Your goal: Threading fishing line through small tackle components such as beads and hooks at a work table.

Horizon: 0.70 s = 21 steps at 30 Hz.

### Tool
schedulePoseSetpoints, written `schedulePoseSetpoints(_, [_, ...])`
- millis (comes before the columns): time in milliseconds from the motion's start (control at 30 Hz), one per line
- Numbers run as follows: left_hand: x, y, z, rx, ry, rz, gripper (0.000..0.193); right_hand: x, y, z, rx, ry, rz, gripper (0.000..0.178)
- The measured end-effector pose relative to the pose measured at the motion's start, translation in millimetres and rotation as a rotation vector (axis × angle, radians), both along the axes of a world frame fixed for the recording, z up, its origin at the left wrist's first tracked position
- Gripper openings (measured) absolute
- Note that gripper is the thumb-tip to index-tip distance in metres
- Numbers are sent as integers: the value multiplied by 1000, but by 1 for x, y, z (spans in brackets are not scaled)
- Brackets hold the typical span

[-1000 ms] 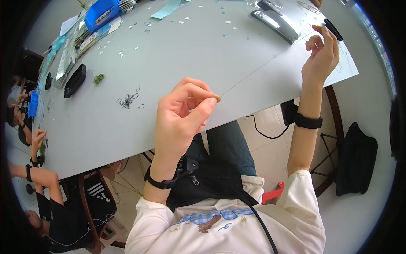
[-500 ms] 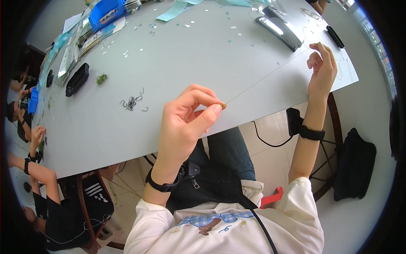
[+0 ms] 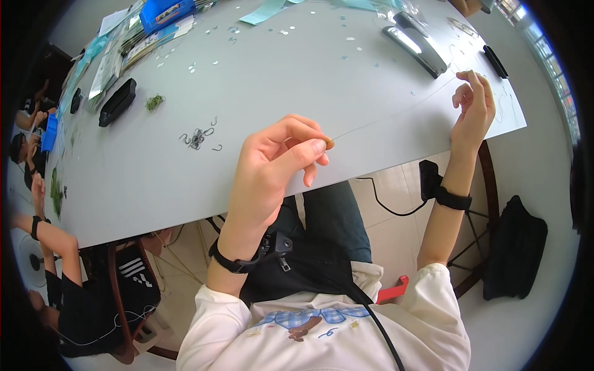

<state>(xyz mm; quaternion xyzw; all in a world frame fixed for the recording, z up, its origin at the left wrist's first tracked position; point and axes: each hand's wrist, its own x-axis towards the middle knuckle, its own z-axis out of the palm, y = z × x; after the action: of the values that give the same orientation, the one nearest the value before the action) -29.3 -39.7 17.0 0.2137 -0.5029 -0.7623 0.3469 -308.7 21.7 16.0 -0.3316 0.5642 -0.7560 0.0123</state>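
Observation:
My left hand (image 3: 270, 167) is over the front edge of the grey table, its thumb and forefinger pinched on a thin thread (image 3: 383, 117). The thread runs up and right in a slight curve to my right hand (image 3: 473, 111), raised near the table's right corner. The right fingers are curled with the tips close together around the thread; the exact grip is too small to make out. Left of my left hand lies a small heap of dark metal hooks (image 3: 197, 139), with a few loose ones beside it.
A silver and black stapler-shaped tool (image 3: 417, 46) lies by my right hand, and a slim black object (image 3: 495, 62) beyond it. Farther left are a green tangled clump (image 3: 154, 102), a black tray (image 3: 117, 103) and a blue bin (image 3: 166, 15). A co-worker's arm (image 3: 55, 238) rests at the left.
The thread between my hands has gone from nearly straight to slightly slack. Both hands keep about the same places and grip, while the whole view has shifted a little.

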Motion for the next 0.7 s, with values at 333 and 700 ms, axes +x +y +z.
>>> schedulePoseSetpoints(333, [1,1,6,106,9,4,12,0,1,0,32,-17,-7,17])
schedulePoseSetpoints(700, [1,2,6,83,12,-2,10,3,1,1,-37,-14,-65,14])
